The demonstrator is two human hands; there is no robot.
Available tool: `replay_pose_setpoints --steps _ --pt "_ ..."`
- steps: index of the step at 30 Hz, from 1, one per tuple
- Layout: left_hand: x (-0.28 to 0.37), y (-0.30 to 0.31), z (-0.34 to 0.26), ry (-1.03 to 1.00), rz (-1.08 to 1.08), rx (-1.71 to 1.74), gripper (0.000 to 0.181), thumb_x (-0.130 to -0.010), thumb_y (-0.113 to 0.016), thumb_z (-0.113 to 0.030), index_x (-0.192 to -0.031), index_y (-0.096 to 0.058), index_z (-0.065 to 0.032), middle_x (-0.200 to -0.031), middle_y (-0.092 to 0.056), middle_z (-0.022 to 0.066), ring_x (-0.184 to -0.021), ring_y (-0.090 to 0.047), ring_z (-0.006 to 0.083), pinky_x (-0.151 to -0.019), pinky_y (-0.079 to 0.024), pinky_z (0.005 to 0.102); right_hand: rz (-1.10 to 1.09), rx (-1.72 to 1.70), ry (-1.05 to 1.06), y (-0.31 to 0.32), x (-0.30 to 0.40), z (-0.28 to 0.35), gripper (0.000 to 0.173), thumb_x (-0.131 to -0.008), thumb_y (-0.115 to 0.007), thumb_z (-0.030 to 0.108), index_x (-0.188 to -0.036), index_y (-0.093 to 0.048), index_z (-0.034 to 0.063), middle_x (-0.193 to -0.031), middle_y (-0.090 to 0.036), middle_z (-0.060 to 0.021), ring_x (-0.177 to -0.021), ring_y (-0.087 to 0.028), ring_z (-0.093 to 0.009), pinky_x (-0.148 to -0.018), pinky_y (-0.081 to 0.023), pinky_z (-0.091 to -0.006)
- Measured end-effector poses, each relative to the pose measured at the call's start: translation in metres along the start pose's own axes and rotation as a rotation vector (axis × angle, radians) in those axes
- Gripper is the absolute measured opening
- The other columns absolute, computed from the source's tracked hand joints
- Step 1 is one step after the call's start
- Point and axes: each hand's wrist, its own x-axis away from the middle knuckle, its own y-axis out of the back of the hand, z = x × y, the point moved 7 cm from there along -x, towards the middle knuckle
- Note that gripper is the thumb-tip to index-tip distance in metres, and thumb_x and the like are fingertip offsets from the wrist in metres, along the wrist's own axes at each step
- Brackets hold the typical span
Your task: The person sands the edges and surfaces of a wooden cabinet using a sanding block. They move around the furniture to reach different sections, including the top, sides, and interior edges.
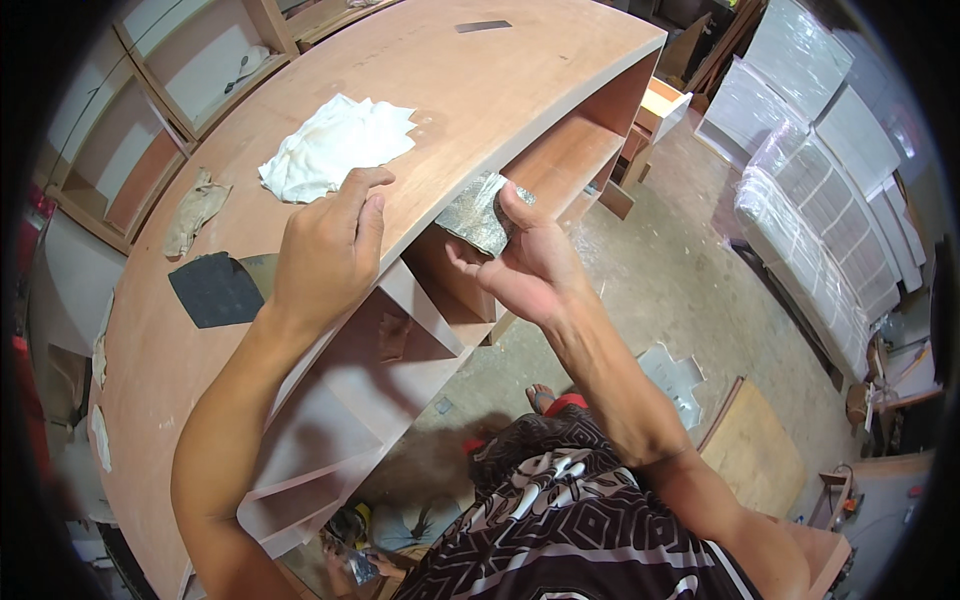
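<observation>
A large wooden cabinet top (450,97) with a pale front edge spans the view. My right hand (529,251) grips a worn grey piece of sandpaper (484,214) at that edge, thumb on its face. My left hand (334,244) rests near the edge of the top with fingers bent and holds nothing. Just beyond it lies a crumpled white cloth (337,146). A dark sheet of sandpaper (216,291) lies left of my left wrist, partly over an olive-brown piece (261,271). Below the edge are open shelf compartments (562,161).
A beige rag (196,214) and a small dark strip (483,26) lie on the top. Plastic-wrapped furniture (806,247) stands at right. A wooden board (754,446) lies on the floor. Another person's hands (386,566) are low, beneath the cabinet front.
</observation>
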Motion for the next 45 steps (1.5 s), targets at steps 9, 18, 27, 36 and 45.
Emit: replay_pose_setpoints --steps 9,18,27,36,45 --pt "-0.002 -0.001 -0.004 -0.028 0.014 -0.015 0.02 -0.101 -0.058 -0.005 -0.119 -0.066 -0.0018 -0.079 -0.072 0.0192 -0.065 -0.071 0.0273 -0.061 -0.052 0.0351 -0.024 0.232 0.115 0.008 -0.016 0.019 0.026 -0.106 -0.063 0.022 -0.126 -0.059 0.0059 -0.123 -0.066 -0.0108 -0.115 -0.065 -0.025 -0.102 -0.052 -0.0443" --pt "-0.002 -0.003 -0.003 -0.018 0.04 0.003 0.015 -0.101 -0.058 -0.002 -0.113 -0.066 0.0009 -0.082 -0.074 0.0215 -0.083 -0.079 0.0309 -0.069 -0.057 0.0365 -0.108 0.26 0.251 0.02 -0.027 0.02 0.017 -0.102 -0.065 0.007 -0.117 -0.063 -0.0015 -0.112 -0.071 -0.013 -0.103 -0.071 -0.024 -0.095 -0.058 -0.0386" --pt "-0.001 -0.002 -0.005 -0.051 0.014 0.024 0.013 -0.1 -0.059 -0.002 -0.109 -0.067 0.0007 -0.082 -0.074 0.0205 -0.084 -0.079 0.0302 -0.07 -0.058 0.0375 -0.065 0.278 0.252 0.013 -0.021 0.012 0.027 -0.105 -0.063 0.016 -0.127 -0.059 0.0 -0.121 -0.068 -0.0123 -0.113 -0.066 -0.024 -0.105 -0.053 -0.0405" --pt "-0.001 -0.001 -0.004 -0.044 0.01 0.024 0.012 -0.1 -0.058 -0.002 -0.108 -0.067 0.0005 -0.081 -0.073 0.0212 -0.082 -0.079 0.0311 -0.069 -0.057 0.0375 -0.029 0.092 0.157 -0.001 -0.02 0.013 0.024 -0.106 -0.058 0.009 -0.125 -0.055 -0.004 -0.124 -0.065 -0.0162 -0.114 -0.067 -0.029 -0.107 -0.055 -0.0453" --pt "0.0 -0.001 -0.001 -0.007 0.019 0.054 0.013 -0.099 -0.058 -0.001 -0.109 -0.067 0.0 -0.077 -0.071 0.0211 -0.081 -0.078 0.0312 -0.067 -0.057 0.0378 -0.028 0.113 0.167 0.006 -0.035 0.019 0.022 -0.106 -0.056 0.005 -0.125 -0.055 -0.0058 -0.125 -0.061 -0.0194 -0.116 -0.065 -0.031 -0.108 -0.056 -0.0466"
